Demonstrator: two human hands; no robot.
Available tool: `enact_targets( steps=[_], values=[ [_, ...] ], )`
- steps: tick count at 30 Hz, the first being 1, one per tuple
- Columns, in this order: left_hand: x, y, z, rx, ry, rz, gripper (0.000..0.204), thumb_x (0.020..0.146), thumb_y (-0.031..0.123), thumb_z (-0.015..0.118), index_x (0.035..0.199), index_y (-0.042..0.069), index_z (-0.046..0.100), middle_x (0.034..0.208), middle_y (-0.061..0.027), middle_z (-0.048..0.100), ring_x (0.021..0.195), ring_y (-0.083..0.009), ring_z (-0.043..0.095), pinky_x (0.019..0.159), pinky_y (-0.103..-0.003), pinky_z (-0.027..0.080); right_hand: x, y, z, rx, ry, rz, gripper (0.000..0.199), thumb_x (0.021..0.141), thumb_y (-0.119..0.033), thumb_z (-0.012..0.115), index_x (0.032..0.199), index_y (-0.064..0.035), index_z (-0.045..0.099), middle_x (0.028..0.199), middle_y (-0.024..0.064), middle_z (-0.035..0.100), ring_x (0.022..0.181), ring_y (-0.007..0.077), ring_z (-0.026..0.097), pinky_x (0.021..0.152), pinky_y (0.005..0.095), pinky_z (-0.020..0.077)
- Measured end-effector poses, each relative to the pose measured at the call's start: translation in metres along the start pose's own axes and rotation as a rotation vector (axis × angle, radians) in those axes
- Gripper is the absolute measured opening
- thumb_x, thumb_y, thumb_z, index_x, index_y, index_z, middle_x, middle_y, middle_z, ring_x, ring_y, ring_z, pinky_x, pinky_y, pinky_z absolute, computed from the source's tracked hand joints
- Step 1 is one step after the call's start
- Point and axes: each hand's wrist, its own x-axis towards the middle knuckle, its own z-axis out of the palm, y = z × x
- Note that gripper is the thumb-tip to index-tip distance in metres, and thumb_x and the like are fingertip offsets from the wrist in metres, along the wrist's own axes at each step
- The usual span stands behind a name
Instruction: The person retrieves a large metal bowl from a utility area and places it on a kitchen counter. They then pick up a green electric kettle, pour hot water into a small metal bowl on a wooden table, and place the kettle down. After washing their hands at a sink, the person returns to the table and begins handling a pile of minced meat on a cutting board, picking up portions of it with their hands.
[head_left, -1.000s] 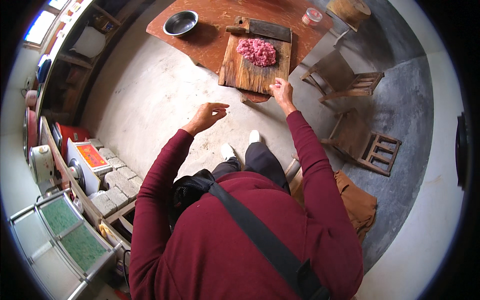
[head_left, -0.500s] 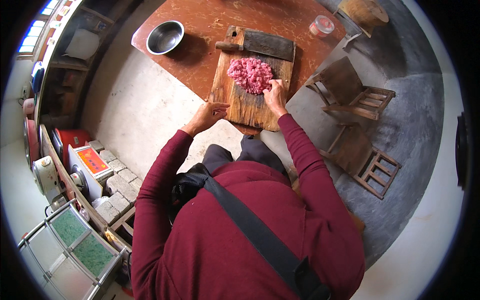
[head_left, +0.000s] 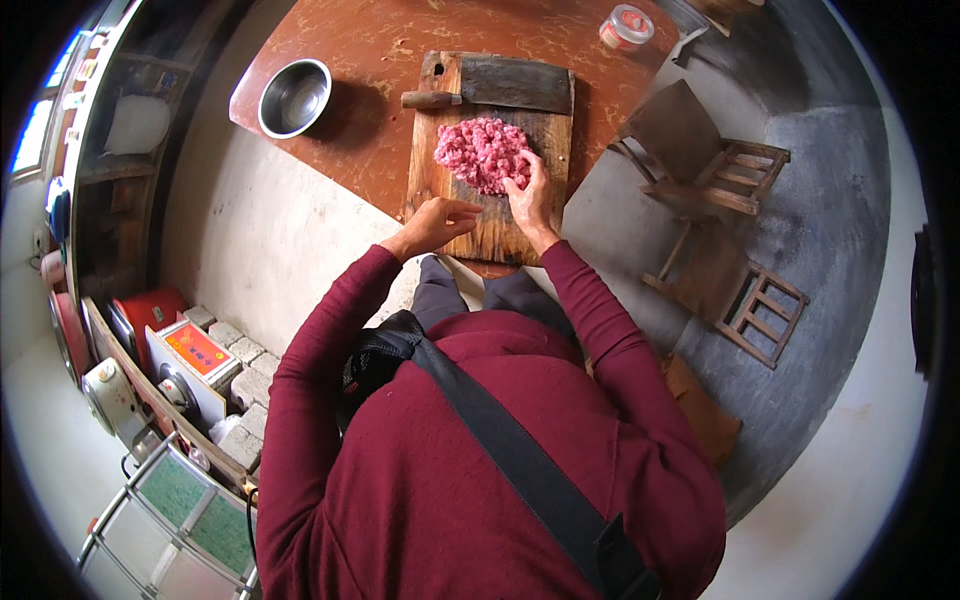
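A mound of pink minced meat (head_left: pixel 482 153) lies in the middle of a worn wooden chopping board (head_left: pixel 490 230). My right hand (head_left: pixel 533 197) is at the mound's right edge, its thumb and fingers curled against the meat. Over the lower left of the board, my left hand (head_left: pixel 438 224) has its fingers stretched out and holds nothing. Past the meat, a cleaver (head_left: pixel 517 84) rests flat across the far end of the board, its wooden handle (head_left: pixel 431 100) sticking out over the left edge.
The board lies on a reddish-brown table (head_left: pixel 390 40). A metal bowl (head_left: pixel 295 98) stands at its left and a clear tub (head_left: pixel 627 28) at the far right. Two wooden chairs (head_left: pixel 690 125) are right of the table. Bricks (head_left: pixel 248 388) and a red-labelled box (head_left: pixel 195 350) sit at the left.
My left hand has come in over the board, closer to the meat. The right hand's thumb and fingers have spread around the mound's edge. The whole view has shifted slightly.
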Motion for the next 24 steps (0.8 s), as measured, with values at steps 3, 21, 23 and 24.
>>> enact_targets(
  steps=[3,21,23,24],
  values=[
    [0.010,-0.001,-0.003,-0.030,-0.047,-0.001,0.032,0.085,0.017,0.056,0.114,0.003,0.055,0.098,-0.0113,0.063,0.090,-0.0173,0.061,0.079,-0.029,0.048,0.004,0.000,-0.004,-0.183,-0.045,0.008,0.022,0.067,-0.003,0.063,0.088,-0.0050,0.058,0.074,0.0094,0.058,0.070,0.0231,0.056,0.065,0.0310,0.0448],
    [0.054,0.004,0.005,-1.489,-0.080,-0.211,0.029,0.093,0.022,0.039,0.109,0.000,0.049,0.109,-0.0099,0.054,0.099,-0.0188,0.054,0.091,-0.035,0.042,-0.004,-0.096,-0.041,-0.108,-0.193,-0.241,0.018,0.073,-0.002,0.062,0.090,-0.0047,0.061,0.088,0.0085,0.056,0.087,0.0255,0.051,0.077,0.0347,0.0437],
    [0.051,0.012,0.004,-1.426,-0.051,-0.184,0.025,0.092,0.020,0.041,0.107,0.001,0.051,0.109,-0.0080,0.054,0.098,-0.0174,0.054,0.091,-0.033,0.043,0.002,-0.103,-0.046,-0.274,-0.173,-0.337,0.015,0.071,-0.003,0.065,0.086,-0.0055,0.062,0.087,0.0076,0.055,0.088,0.0251,0.050,0.077,0.0351,0.0431],
    [0.049,0.014,0.003,-1.394,-0.038,-0.170,0.024,0.092,0.019,0.042,0.105,0.002,0.052,0.108,-0.0071,0.054,0.098,-0.0166,0.054,0.090,-0.032,0.043,0.002,-0.105,-0.045,-0.223,-0.163,-0.307,0.012,0.070,-0.004,0.066,0.082,-0.0054,0.063,0.087,0.0074,0.054,0.087,0.0250,0.050,0.076,0.0346,0.0430]
  ],
)
